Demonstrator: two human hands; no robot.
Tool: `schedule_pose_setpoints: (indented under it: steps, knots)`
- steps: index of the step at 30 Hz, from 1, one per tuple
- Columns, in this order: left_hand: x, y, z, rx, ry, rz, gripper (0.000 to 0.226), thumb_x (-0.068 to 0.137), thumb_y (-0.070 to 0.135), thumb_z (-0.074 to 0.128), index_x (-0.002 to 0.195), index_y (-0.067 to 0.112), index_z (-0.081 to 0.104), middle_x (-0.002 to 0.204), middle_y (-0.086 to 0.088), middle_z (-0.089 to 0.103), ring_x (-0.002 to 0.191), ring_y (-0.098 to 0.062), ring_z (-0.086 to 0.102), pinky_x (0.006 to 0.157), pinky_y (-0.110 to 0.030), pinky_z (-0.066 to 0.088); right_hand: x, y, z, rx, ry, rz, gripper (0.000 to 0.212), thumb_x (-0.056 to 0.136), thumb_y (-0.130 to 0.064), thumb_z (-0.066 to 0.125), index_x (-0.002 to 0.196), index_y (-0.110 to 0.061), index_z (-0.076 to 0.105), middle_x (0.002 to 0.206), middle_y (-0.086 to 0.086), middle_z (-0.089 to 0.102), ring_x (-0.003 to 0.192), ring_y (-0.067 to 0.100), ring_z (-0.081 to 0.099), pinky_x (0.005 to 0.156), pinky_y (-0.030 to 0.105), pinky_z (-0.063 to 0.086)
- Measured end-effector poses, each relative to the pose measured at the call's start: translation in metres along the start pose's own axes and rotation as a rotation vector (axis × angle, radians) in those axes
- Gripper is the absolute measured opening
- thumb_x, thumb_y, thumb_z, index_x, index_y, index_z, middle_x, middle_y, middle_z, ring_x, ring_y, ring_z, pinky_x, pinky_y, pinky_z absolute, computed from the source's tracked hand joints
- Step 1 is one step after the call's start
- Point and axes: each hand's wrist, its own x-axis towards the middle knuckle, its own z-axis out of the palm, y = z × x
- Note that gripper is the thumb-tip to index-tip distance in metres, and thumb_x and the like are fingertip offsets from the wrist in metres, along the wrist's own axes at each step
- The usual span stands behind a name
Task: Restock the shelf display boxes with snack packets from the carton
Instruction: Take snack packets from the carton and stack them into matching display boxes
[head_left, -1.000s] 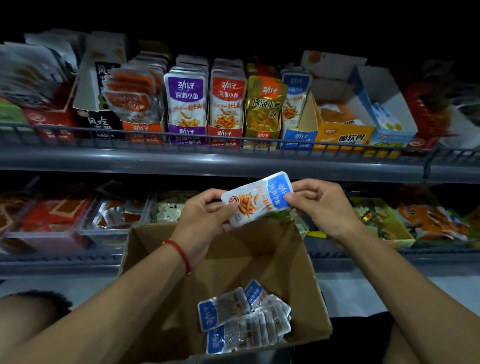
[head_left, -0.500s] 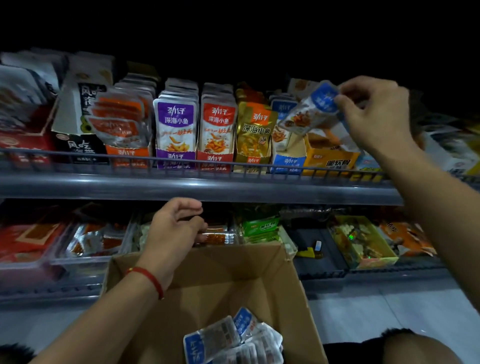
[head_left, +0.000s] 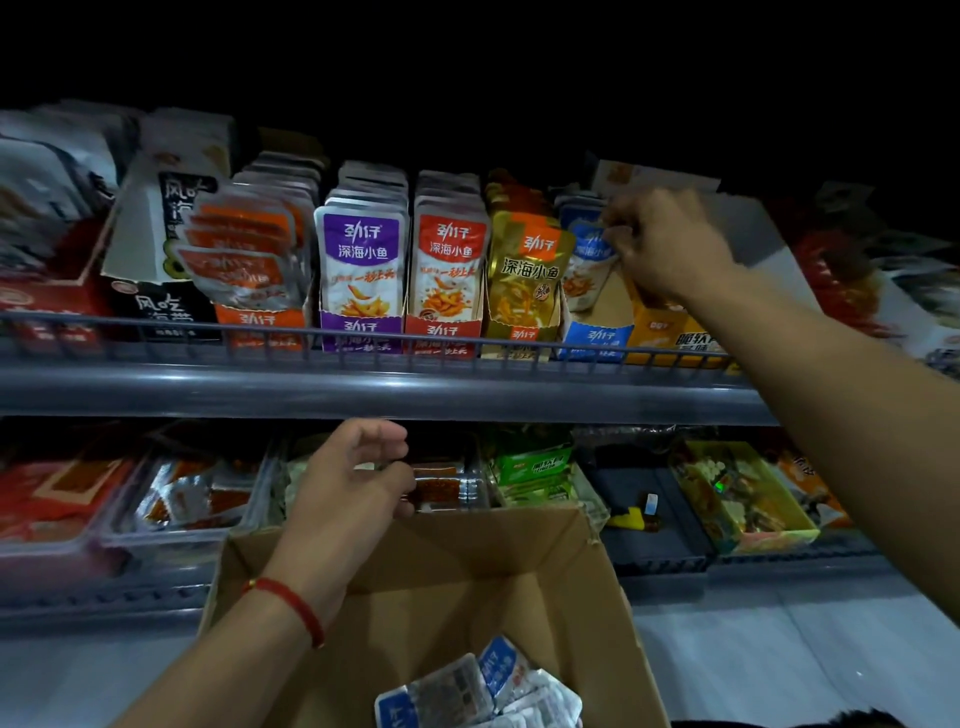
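Note:
On the upper shelf my right hand (head_left: 667, 244) pinches the top of a blue snack packet (head_left: 589, 262) standing inside the blue display box (head_left: 595, 335). The packet is upright, its lower part down in the box. My left hand (head_left: 353, 480) hovers above the far rim of the brown carton (head_left: 587, 587), fingers loosely curled, holding nothing. Several blue and silver packets (head_left: 483, 686) lie loose at the bottom of the carton. Purple (head_left: 361, 265), red (head_left: 451, 265) and gold (head_left: 527, 275) packet rows stand full to the left of the blue box.
A wire rail (head_left: 363, 345) runs along the upper shelf's front edge. An orange display box (head_left: 670, 332) stands right of the blue one. The lower shelf holds trays of red packets (head_left: 192, 499), green packets (head_left: 535, 470) and a yellow-green tray (head_left: 743, 493).
My right hand carried the blue packet from above the carton up to the shelf and lowered it into the blue box. My left hand let go and stayed over the carton.

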Motion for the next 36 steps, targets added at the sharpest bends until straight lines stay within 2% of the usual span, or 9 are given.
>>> schedule_pose_setpoints:
  steps: [6, 9, 18, 22, 28, 33, 36]
  knots:
    - [0.001, -0.001, -0.001, 0.023, -0.002, 0.001, 0.03, 0.09, -0.005, 0.064, 0.104, 0.021, 0.064, 0.11, -0.003, 0.065, 0.095, -0.023, 0.068, 0.066, -0.029, 0.058, 0.015, 0.009, 0.01, 0.01, 0.042, 0.026, 0.026, 0.101, -0.024, 0.059, 0.125, -0.02, 0.066, 0.118, 0.013, 0.069, 0.11, 0.033, 0.064, 0.089, 0.056, 0.055]
    - [0.0, -0.002, -0.001, 0.032, 0.003, -0.003, 0.03, 0.09, -0.004, 0.064, 0.104, 0.023, 0.064, 0.109, -0.002, 0.065, 0.095, -0.021, 0.068, 0.068, -0.03, 0.057, 0.026, 0.013, 0.016, 0.015, 0.088, 0.01, 0.026, 0.099, -0.026, 0.063, 0.122, -0.017, 0.067, 0.12, 0.013, 0.068, 0.109, 0.032, 0.065, 0.087, 0.054, 0.057]
    - [0.0, -0.003, -0.004, 0.069, 0.01, -0.018, 0.031, 0.089, -0.001, 0.066, 0.101, 0.028, 0.065, 0.107, 0.001, 0.066, 0.095, -0.022, 0.067, 0.081, -0.047, 0.06, 0.033, 0.009, 0.021, -0.016, 0.139, -0.009, 0.03, 0.096, -0.02, 0.066, 0.124, -0.01, 0.062, 0.121, 0.017, 0.063, 0.11, 0.035, 0.063, 0.085, 0.053, 0.056]
    - [-0.001, -0.006, -0.004, 0.078, 0.001, -0.017, 0.03, 0.089, -0.002, 0.066, 0.102, 0.026, 0.065, 0.106, 0.0, 0.067, 0.092, -0.02, 0.067, 0.076, -0.04, 0.06, 0.027, 0.011, 0.015, -0.045, 0.145, -0.038, 0.028, 0.098, -0.015, 0.063, 0.125, -0.009, 0.062, 0.126, 0.018, 0.061, 0.114, 0.037, 0.061, 0.089, 0.051, 0.054]
    - [0.0, -0.015, -0.002, 0.049, -0.008, -0.02, 0.03, 0.088, -0.005, 0.064, 0.102, 0.022, 0.066, 0.106, -0.006, 0.067, 0.089, -0.029, 0.069, 0.068, -0.037, 0.059, 0.011, 0.011, 0.007, -0.059, 0.151, -0.033, 0.034, 0.1, -0.012, 0.058, 0.134, -0.011, 0.06, 0.133, 0.019, 0.054, 0.12, 0.039, 0.052, 0.092, 0.053, 0.049]
    - [0.006, -0.029, -0.002, 0.087, -0.064, -0.036, 0.027, 0.087, -0.007, 0.063, 0.097, 0.018, 0.065, 0.094, -0.011, 0.069, 0.077, -0.03, 0.067, 0.07, -0.045, 0.056, -0.008, 0.004, 0.003, -0.033, 0.213, -0.092, 0.032, 0.098, -0.019, 0.057, 0.129, -0.013, 0.063, 0.129, 0.014, 0.059, 0.117, 0.037, 0.057, 0.087, 0.047, 0.05]
    - [0.006, -0.048, 0.004, 0.187, -0.163, -0.073, 0.025, 0.086, -0.005, 0.063, 0.092, 0.019, 0.065, 0.085, -0.01, 0.069, 0.072, -0.025, 0.063, 0.067, -0.042, 0.052, -0.04, -0.001, 0.005, 0.013, 0.261, -0.164, 0.028, 0.098, -0.024, 0.052, 0.121, -0.015, 0.066, 0.118, 0.012, 0.063, 0.108, 0.033, 0.06, 0.083, 0.042, 0.049]
